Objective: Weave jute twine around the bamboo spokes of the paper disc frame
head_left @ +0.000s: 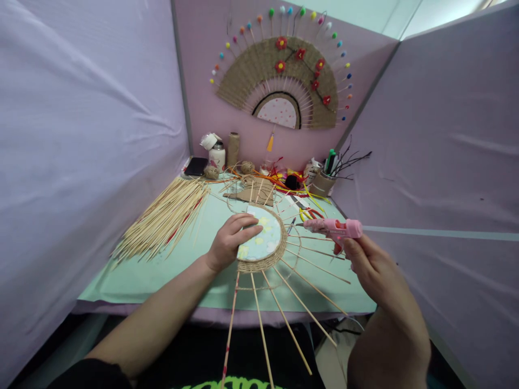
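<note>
1. Far left, a bundle of thin sticks [162, 221] lies loose on the counter [190, 292]. A forearm brushing it could scatter the pile, since nothing visible ties it.
2. The left hand [232, 241] grasps the half-round patterned panel [265, 237] by its straight edge, fingers spread on top; the thumb is hidden. With only this hold, the piece could tilt or swivel if pushed on its curved side.
3. The panel sits near the middle, held above the counter, bordered by a woven twine band [259, 265]. If that band is weakly fixed, pulling on it could loosen the weave.
4. Long sticks [287, 323] fan out from the band, several reaching past the counter's near edge. The person's body or sleeve could catch 1 and bend it or lever it out.
5. A thin strand of twine [265, 288] arcs across the sticks, apart from the band. It could slide or sag, making the spacing uneven, wherever it is not stuck down.
6. The right hand [371, 265] is wrapped around the handle of a pink glue gun [334, 228], nozzle towards the panel's curved side. Whether the tip touches anything, I cannot tell. A heavy squeeze could drip glue onto the wrong spot; a slip leftwards could burn the other hand.
</note>
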The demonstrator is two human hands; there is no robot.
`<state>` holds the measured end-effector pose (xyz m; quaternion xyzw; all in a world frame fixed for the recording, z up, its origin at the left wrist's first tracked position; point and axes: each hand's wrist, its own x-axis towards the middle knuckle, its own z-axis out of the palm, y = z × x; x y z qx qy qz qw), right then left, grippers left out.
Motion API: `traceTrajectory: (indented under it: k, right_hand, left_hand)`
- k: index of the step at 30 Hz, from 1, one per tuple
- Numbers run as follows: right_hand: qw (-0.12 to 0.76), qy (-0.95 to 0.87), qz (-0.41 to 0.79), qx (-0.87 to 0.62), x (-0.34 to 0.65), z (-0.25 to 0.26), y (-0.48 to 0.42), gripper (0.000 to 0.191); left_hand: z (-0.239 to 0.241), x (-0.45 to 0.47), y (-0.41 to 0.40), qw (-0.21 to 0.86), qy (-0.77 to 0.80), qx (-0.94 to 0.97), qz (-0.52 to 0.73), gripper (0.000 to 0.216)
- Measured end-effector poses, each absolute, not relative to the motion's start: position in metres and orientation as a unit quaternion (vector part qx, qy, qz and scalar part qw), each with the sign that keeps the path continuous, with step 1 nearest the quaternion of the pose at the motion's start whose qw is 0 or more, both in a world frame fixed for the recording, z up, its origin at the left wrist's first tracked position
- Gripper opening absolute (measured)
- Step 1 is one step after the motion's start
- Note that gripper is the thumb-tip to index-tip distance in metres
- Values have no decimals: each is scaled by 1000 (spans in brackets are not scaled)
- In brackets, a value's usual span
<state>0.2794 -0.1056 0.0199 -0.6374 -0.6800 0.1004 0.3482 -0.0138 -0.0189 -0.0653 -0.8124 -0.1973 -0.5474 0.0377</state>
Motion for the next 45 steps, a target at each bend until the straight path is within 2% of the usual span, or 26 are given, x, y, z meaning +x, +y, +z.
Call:
traceTrajectory:
  k: [45]
  right_hand:
    - [361, -677, 91, -635, 277, 20, -107, 35]
  left_hand:
    - [-65, -14, -20, 30, -202, -814, -544, 32]
